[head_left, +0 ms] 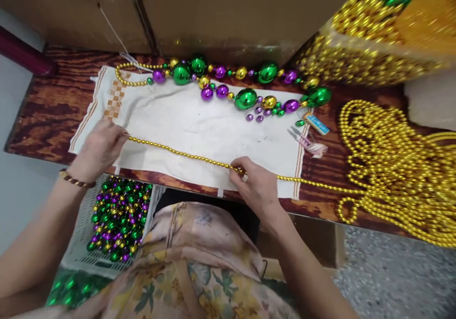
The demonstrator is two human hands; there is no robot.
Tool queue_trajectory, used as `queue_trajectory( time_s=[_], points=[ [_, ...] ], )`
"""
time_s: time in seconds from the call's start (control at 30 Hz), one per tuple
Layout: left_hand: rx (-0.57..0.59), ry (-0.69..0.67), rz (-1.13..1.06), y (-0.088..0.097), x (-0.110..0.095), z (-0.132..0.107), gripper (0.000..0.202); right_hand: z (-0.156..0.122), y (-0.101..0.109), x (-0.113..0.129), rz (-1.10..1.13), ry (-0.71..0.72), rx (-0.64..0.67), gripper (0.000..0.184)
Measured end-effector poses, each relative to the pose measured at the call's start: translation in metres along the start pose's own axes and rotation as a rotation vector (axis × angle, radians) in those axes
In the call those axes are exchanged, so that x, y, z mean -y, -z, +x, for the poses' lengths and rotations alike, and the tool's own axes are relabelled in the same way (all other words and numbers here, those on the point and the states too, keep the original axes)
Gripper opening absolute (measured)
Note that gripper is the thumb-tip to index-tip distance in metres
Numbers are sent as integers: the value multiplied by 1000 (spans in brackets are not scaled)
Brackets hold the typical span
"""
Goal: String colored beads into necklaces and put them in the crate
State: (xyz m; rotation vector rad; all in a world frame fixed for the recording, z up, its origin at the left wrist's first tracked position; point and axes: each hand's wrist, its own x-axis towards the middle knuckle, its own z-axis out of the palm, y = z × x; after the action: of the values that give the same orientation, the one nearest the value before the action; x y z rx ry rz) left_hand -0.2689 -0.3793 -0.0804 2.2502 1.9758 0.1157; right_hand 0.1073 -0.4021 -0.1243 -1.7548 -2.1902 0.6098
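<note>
A gold bead string (192, 156) is stretched between my two hands across a white towel (199, 124). My left hand (105, 141) pinches its left end. Further along, my right hand (254, 181) has thumb and fingers closed round the same string, which runs on right into a heap of gold bead strings (392, 167). Behind my hands lies a necklace of large green, purple and gold beads (245, 98), ending at the left in a loop of small gold beads (133, 82). Several loose purple beads (259, 118) sit near its lower strand.
A small pair of snips (301, 136) and a blue-labelled piece (318, 123) lie at the towel's right edge. A bag of gold and green beads (370, 29) stands back right. Below the table edge, a crate (101, 257) holds multicoloured beads. Cardboard (221, 15) closes off the back.
</note>
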Motion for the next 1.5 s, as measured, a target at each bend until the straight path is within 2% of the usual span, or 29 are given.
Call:
queue_trajectory(
  time_s=[0.07, 0.13, 0.2, 0.23, 0.3, 0.33, 0.4, 0.47, 0.53, 0.6, 0.67, 0.77, 0.87, 0.97, 1.0, 1.07, 1.13, 1.23, 1.3, 1.4, 1.5],
  points=[
    [-37, -38, -10, -7, -28, 21, 14, 14, 6, -6, 107, -17, -17, 14],
    [-110, -72, -43, -19, -68, 33, 24, 24, 9, -11, 211, -22, -12, 13],
    [-130, -189, -176, -33, -113, 40, 31, 31, 11, -15, 318, -15, -2, 12],
    [-100, -275, -297, -41, -136, 43, 32, 33, 12, -16, 370, -5, -2, 13],
    [63, -439, -558, -55, -172, 52, 32, 35, 16, -18, 453, 18, -31, 14],
    [167, -476, -677, -61, -184, 59, 30, 35, 18, -20, 480, 28, -52, 16],
    [387, -469, -852, -66, -196, 74, 25, 36, 25, -25, 493, 49, -97, 17],
    [567, -395, -920, -61, -193, 87, 26, 36, 31, -36, 437, 76, -153, 17],
    [659, -328, -899, -49, -180, 94, 31, 37, 34, -51, 312, 125, -214, 16],
    [690, -269, -878, -32, -165, 93, 33, 38, 34, -69, 152, 171, -214, 16],
    [713, -201, -909, -15, -152, 87, 36, 38, 32, -83, -2, 170, -144, 17],
    [725, -132, -983, 3, -146, 75, 37, 36, 31, -80, -98, 166, -47, 22],
    [686, -181, -980, 6, -159, 67, 37, 36, 31, -48, 88, 353, -10, 31],
    [618, -251, -964, 3, -172, 62, 37, 37, 33, -14, 365, 506, 56, 24],
    [602, -261, -955, 3, -173, 60, 37, 36, 34, -9, 457, 490, 77, 24],
    [604, -259, -925, 6, -164, 56, 38, 34, 37, -16, 672, 343, 81, 27],
    [631, -241, -887, 12, -144, 50, 38, 33, 40, -41, 918, 83, -28, 21],
    [651, -167, -810, 27, -104, 34, 38, 35, 39, -89, 1214, -232, -503, 10],
    [664, -100, -726, 36, -76, 23, 40, 37, 36, -114, 1306, -370, -717, 9],
    [617, -38, -565, 45, -35, 6, 40, 39, 30, -131, 1341, -435, -857, 11],
    [471, 36, -414, 46, -1, -8, 37, 42, 26, -129, 1389, -426, -883, 10]
  ],
)
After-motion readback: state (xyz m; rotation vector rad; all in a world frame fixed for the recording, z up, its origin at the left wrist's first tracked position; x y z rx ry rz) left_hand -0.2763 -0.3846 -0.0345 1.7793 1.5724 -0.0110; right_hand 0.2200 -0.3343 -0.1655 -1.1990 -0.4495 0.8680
